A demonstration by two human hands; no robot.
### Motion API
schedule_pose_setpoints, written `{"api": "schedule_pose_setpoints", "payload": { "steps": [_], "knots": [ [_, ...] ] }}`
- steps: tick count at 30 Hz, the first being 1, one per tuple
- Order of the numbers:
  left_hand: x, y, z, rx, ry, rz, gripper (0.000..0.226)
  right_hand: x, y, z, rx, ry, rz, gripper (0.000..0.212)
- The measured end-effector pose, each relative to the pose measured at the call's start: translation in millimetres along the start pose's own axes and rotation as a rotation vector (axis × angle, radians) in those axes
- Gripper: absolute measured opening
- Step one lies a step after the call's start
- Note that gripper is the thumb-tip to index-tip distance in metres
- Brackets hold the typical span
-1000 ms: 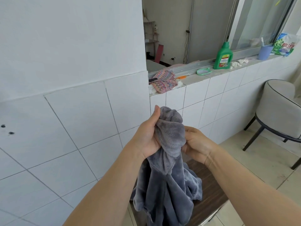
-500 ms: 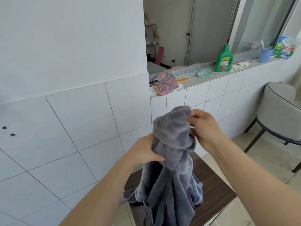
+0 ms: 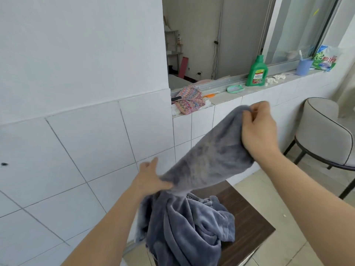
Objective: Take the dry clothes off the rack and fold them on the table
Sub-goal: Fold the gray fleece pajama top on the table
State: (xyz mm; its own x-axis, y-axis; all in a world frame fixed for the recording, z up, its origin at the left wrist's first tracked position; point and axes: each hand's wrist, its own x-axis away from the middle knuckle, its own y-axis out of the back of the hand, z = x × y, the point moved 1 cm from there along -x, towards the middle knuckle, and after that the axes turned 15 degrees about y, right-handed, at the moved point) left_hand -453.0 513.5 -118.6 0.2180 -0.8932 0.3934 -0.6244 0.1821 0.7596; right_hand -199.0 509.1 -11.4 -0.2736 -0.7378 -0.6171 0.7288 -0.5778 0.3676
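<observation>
Above the dark wooden worktop (image 3: 247,223), right hand (image 3: 258,131) pinches the grey fleece garment (image 3: 201,169) by its sleeve end; left hand (image 3: 149,179) grips lower down, remainder heaped on the worktop. Step: straightening before folding. Next likely requires spreading it flat.

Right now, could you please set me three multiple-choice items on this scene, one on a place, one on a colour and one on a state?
1. Where does the green detergent bottle stand?
A. on the tiled ledge
B. on the chair
C. on the floor

2. What colour is the fleece garment?
A. red
B. grey
C. white

3. How does the right hand stand?
A. flat on the table
B. hanging idle
C. gripping the garment's upper end

Key: 1 A, the bottle stands beside the window track; 2 B, the fleece is plainly grey; 3 C, its fingers curl round the raised end, while the left hand holds lower.
</observation>
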Motion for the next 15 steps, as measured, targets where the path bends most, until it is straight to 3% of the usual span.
{"api": "schedule_pose_setpoints", "payload": {
  "steps": [2,5,7,10,11,13,15],
  "knots": [
    [37.0,-1.4,-42.7,0.354,-0.181,0.095,0.090,10.7,-18.3,6.3,-0.040,-0.029,0.096,0.010],
    [65.0,-7.9,-82.9,0.691,-0.216,0.320,0.064,24.5,-38.4,13.6,-0.335,-0.261,0.147,0.025],
    [63.0,-12.7,-84.1,0.695,-0.141,0.302,0.045,30.4,-42.5,14.8,-0.554,-0.424,0.167,0.030],
    [49.0,-13.6,-76.5,0.604,-0.053,0.094,0.014,37.9,-38.6,8.8,-0.738,-0.527,0.227,0.029],
    [43.8,-12.3,-73.2,0.675,-0.019,0.069,0.007,39.9,-35.7,5.4,-0.783,-0.534,0.246,0.029],
    [36.2,-8.7,-68.7,1.048,0.105,0.241,0.011,45.1,-31.9,-4.3,-0.611,-0.408,0.352,0.030],
    [30.8,-6.1,-67.6,1.368,0.191,0.469,0.020,50.5,-33.3,-16.9,-0.099,-0.141,0.514,0.022]
  ]
}}
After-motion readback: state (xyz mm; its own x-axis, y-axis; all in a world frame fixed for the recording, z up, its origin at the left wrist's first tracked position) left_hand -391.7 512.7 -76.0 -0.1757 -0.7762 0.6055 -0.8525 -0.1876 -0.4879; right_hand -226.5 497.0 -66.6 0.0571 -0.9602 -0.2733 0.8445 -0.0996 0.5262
